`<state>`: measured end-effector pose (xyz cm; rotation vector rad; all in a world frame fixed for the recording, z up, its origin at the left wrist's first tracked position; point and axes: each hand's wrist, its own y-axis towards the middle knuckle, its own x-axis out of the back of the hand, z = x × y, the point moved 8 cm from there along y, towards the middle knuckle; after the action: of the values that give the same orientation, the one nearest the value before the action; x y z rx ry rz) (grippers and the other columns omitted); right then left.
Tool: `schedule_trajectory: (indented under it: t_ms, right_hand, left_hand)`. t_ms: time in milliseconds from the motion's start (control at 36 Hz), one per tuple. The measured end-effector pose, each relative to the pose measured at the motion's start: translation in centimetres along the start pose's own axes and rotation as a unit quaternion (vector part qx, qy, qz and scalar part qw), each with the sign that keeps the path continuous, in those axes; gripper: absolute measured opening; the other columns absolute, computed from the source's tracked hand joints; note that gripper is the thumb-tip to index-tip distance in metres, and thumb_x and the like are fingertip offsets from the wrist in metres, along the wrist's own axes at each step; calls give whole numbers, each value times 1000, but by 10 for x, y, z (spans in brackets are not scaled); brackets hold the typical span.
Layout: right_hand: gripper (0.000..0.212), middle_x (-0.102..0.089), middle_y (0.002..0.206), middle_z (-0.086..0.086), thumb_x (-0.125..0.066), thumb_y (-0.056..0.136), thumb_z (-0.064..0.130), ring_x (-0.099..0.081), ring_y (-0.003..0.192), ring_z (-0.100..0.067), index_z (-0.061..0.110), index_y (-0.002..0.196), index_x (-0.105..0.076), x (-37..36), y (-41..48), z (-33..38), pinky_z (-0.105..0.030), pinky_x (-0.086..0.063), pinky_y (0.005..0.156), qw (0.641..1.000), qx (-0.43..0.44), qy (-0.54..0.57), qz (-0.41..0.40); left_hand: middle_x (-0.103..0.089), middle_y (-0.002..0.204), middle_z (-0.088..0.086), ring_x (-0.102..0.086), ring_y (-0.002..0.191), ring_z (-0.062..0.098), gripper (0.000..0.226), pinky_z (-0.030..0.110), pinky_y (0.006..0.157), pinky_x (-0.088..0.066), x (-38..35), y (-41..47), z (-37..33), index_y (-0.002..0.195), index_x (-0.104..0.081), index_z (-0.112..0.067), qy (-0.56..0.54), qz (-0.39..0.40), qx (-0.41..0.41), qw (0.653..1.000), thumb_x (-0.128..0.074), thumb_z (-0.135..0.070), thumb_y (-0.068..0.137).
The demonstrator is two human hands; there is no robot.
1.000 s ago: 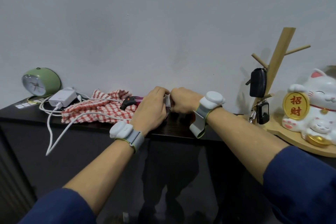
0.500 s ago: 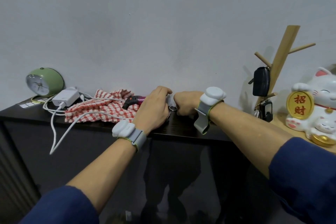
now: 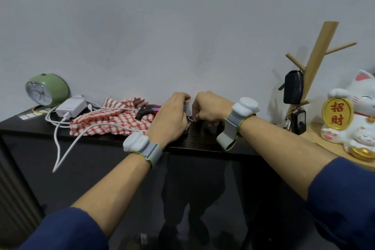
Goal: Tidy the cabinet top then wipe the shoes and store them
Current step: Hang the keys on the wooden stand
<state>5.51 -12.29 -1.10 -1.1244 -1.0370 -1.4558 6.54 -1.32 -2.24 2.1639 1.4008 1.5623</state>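
On the dark wooden cabinet top [image 3: 203,141], near its middle and close to the wall, the left hand [image 3: 170,117] and the right hand [image 3: 209,107] meet around a small white object [image 3: 188,107]. The left hand's curled fingers pinch it from the left, and a thin metal ring [image 3: 190,118] shows just below it. The right hand's fingers are curled tight just beside the ring, but whether they hold anything is hidden. Just left of the left hand a black-and-magenta torch-shaped tool [image 3: 147,110] lies on a crumpled red-and-white checked cloth [image 3: 109,116]. Further left sit a white charger block [image 3: 71,105], its white cable [image 3: 67,116] hanging over the front edge, and a round green alarm clock [image 3: 47,89]. To the right stand a wooden branch-shaped key stand [image 3: 316,63] hung with a black key fob [image 3: 293,89], and a white lucky-cat figurine [image 3: 357,111].
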Motion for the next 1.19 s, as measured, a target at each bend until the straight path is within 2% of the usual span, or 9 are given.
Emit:
schedule_trajectory:
  t_ms: [139, 222, 333, 472, 583, 694, 917, 1056, 1194]
  right_hand:
    - [6, -55, 38, 3, -67, 86, 12, -51, 29, -12, 8, 81, -69, -1, 2, 3, -15, -40, 35, 999, -6, -17, 37]
    - [13, -60, 47, 5, -65, 85, 16, -49, 32, -5, 5, 81, -72, -4, 4, 8, -12, -36, 34, 994, -8, -62, 88]
    - [21, -68, 69, -2, -69, 80, 26, -60, 62, -17, 6, 83, -74, -9, 10, 8, -21, -44, 51, 986, -17, -109, 129]
    - [34, -55, 64, 0, -67, 87, 35, -54, 65, -21, 13, 66, -51, -16, 11, 14, -28, -39, 54, 976, 10, -179, 126]
    - [37, -54, 74, -4, -62, 92, 37, -53, 77, -26, 10, 70, -48, -16, 8, 14, -28, -40, 67, 974, 26, -203, 97]
    - [31, -51, 75, -6, -57, 93, 36, -52, 80, -28, 9, 81, -51, -3, 6, 7, -29, -41, 69, 984, 27, -169, 46]
    - [23, -62, 94, -16, -57, 88, 31, -59, 83, -34, 9, 91, -53, 10, 4, 7, -36, -51, 71, 988, 32, -134, -73]
    - [25, -61, 91, -14, -55, 85, 30, -58, 83, -34, 6, 89, -54, 29, -2, 7, -35, -46, 65, 989, 20, -79, -127]
    - [25, -59, 72, -11, -54, 80, 29, -50, 64, -24, 4, 76, -55, 59, -23, -2, -33, -43, 57, 980, 3, -7, -199]
  left_hand:
    - [-53, 134, 11, -52, 122, 27, 47, 36, 100, -41, 1, -1, -1, 135, -45, -8, -3, 4, 6, 1000, -42, 1, 89]
    - [-53, 135, 12, -51, 123, 28, 48, 38, 101, -42, 1, -1, -1, 137, -44, -8, -7, 7, 11, 1000, -44, -1, 89]
    - [-51, 137, 12, -50, 125, 26, 50, 37, 102, -41, 1, -2, -1, 139, -42, -8, -10, 12, 17, 1000, -43, -1, 90]
    - [-51, 136, 11, -50, 124, 26, 50, 35, 102, -40, 2, -2, -1, 139, -43, -8, -14, 13, 20, 1000, -42, 0, 89]
    - [-52, 136, 11, -51, 123, 27, 49, 38, 102, -42, 1, -2, 1, 139, -44, -9, -16, 12, 19, 1000, -42, 0, 90]
    - [-52, 135, 10, -51, 122, 26, 51, 40, 102, -42, 0, 0, 2, 138, -44, -9, -15, 11, 14, 1000, -41, 3, 88]
    - [-53, 135, 11, -51, 122, 27, 52, 40, 103, -42, -3, 2, 5, 137, -44, -9, -10, 9, 8, 1000, -41, 4, 86]
    - [-53, 134, 10, -52, 122, 26, 52, 41, 103, -43, -4, 2, 7, 137, -44, -9, -16, 1, 3, 1000, -40, 4, 87]
    - [-53, 134, 10, -51, 123, 25, 50, 39, 106, -41, -5, 3, 5, 137, -44, -9, -16, 4, -2, 1000, -42, 3, 88]
